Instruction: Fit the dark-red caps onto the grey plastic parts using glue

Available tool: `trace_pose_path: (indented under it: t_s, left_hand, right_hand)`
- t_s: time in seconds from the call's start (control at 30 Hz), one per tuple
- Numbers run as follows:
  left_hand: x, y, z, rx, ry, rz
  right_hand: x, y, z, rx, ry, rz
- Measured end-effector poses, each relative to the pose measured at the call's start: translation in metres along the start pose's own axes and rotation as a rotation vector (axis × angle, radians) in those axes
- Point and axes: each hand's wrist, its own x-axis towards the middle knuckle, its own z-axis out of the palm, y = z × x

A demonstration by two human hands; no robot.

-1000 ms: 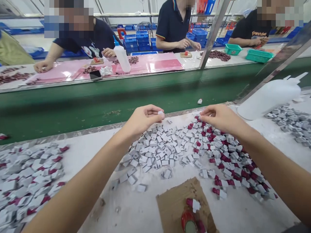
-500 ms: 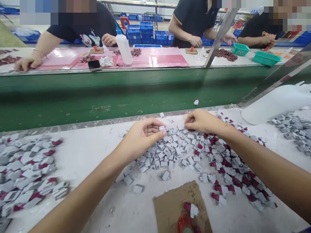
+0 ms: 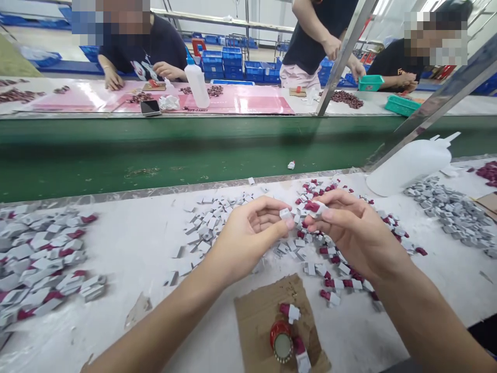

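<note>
So both hands were busy here, each with a small part up in front of the table [image 3: 128, 243]. The left hand [image 3: 256, 228] had a white piece [image 3: 285, 214] pinched between thumb and forefinger, other fingers loosely curled. The right hand [image 3: 353, 228] gripped a maroon-and-white piece [image 3: 313, 207] at its fingertips. Looked to me like a two-handed handling step: the parts were held near each other with a gap between, not touching. From there I'd say any next move called for a light pinch and some care over which way each piece faced, since the fingers covered a good bit of both. As for looks, the left one was pale, boxy and flat-sided, while the right one had a deep maroon chunk at one end and white at the other; finer detail was too small to make out. Both were up in the air over the scattered pile [image 3: 209, 220]. Closer in, a cardboard sheet [image 3: 250, 331] carried a red bottle cap [image 3: 281, 342] with two similar maroon-and-white parts [image 3: 290, 312] beside it.
</note>
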Motion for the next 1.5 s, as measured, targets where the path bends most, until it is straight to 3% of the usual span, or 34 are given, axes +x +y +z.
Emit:
trace_pose_path:
  t_s: [0.23, 0.6, 0.87, 1.13, 1.37, 1.5]
  left_hand:
    - [-0.015, -0.002, 0.018, -0.112, -0.023, -0.017]
    - [-0.024, -0.01, 0.028, -0.033, -0.002, 0.053]
    - [-0.025, -0.012, 0.034, -0.084, -0.052, 0.041]
    - [-0.024, -0.015, 0.03, -0.13, -0.123, 0.101]
    - [-0.024, -0.015, 0.027, -0.033, -0.132, 0.052]
    - [-0.023, -0.017, 0.027, -0.009, -0.127, 0.018]
  right_hand:
    - [-0.033, 0.024, 0.0, -0.005, 0.146, -0.144]
    - [-0.053, 0.034, -0.001, 0.162, 0.15, -0.089]
    - [-0.06, 0.04, 0.006, 0.043, 0.155, -0.203]
    - [-0.061, 0.041, -0.003, -0.027, 0.12, -0.227]
    - [-0.064, 0.037, -0.015, -0.297, 0.076, -0.218]
    - [-0.065, 0.033, -0.018, -0.391, 0.118, -0.324]
